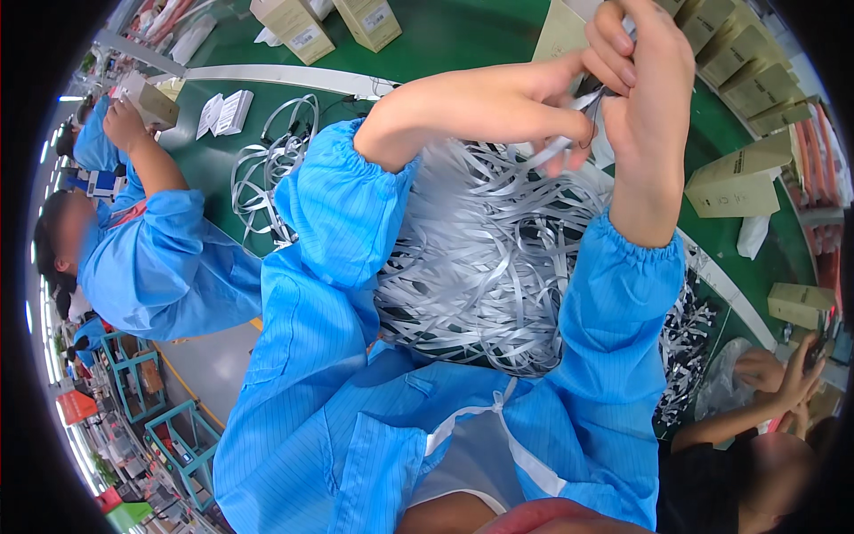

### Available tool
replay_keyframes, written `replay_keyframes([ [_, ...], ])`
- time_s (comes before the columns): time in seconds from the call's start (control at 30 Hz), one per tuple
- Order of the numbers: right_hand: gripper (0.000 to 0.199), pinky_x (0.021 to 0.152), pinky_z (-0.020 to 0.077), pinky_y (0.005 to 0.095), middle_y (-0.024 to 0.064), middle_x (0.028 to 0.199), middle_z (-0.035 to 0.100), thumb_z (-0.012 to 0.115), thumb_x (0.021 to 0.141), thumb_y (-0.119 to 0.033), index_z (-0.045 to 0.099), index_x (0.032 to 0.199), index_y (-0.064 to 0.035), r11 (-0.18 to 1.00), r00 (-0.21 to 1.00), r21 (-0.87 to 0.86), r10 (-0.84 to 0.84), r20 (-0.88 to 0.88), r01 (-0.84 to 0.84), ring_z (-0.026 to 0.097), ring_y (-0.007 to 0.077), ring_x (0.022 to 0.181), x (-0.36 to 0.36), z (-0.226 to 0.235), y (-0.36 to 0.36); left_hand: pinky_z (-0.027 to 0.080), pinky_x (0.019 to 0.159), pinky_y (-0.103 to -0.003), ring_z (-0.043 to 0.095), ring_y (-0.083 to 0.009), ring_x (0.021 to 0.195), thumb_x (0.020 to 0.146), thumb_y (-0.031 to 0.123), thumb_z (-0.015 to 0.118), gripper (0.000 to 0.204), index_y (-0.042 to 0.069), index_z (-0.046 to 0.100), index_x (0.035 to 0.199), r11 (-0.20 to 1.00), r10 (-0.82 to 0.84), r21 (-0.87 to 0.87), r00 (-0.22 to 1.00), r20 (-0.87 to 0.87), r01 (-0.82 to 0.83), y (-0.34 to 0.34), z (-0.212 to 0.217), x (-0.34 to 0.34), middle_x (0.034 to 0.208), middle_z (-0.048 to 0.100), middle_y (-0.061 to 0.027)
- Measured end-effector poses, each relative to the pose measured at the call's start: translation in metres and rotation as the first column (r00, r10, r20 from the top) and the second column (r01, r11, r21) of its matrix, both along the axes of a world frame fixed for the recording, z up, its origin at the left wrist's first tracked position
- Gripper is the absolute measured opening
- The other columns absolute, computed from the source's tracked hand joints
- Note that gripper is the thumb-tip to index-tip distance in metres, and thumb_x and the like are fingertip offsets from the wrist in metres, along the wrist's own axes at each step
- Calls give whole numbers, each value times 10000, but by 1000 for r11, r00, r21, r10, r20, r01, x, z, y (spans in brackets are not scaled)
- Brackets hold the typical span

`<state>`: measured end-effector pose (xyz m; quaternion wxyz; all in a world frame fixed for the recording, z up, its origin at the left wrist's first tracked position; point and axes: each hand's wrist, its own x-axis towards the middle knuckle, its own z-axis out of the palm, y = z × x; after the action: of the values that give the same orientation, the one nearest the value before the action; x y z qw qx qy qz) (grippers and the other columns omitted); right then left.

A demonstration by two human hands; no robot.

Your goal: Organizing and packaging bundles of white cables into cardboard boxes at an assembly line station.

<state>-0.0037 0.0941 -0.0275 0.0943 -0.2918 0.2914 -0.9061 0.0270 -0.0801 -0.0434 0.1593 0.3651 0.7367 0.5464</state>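
Place: a factory packing line.
Work surface: long green conveyor belt (pixel 463 36) with white edge rails.
Goods: rows of brown cardboard boxes (pixel 738 182), heaps of grey flat cables (pixel 480 258).
Workers: people in blue smocks (pixel 169 267) seated alongside.

right hand (pixel 645 80) fingertips cut off at twelve o'clock; grey strips (pixel 480 267) hide the bench beneath, and what the left hand (pixel 569 98) pinches is unclear

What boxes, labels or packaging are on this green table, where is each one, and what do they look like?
Two tan boxes: top centre, upright, white labels.
Row of tan boxes: top right, leaning together.
Tan box: right, lying by a white bag.
Tan box: far right edge.
Box: top left, in a co-worker's hands.
White leaflets: top left, flat.
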Motion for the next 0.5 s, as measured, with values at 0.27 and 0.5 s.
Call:
replay_keyframes([
  [0.27,294,422,143,216,-80,556,367,543,1074,-334,583,928,-82,501,595,455,-800,-81,736,259,3,440,43,45,-34,354,626,-225,403,-23,683,1104,374,512,386,65,635,907,999,-12,-38,998,57,14,-9,23,8,754,499,75],
  [0.5,415,517,322,261,-9,635,476,542,1074,-391,590,885,-25,416,609,484,-704,-366,770,427,90,560,19,15,-19,307,540,-247,393,-32,619,1075,351,580,417,51,647,793,923,373,9,886,-276,-386,-10,46,12,681,490,61],
])
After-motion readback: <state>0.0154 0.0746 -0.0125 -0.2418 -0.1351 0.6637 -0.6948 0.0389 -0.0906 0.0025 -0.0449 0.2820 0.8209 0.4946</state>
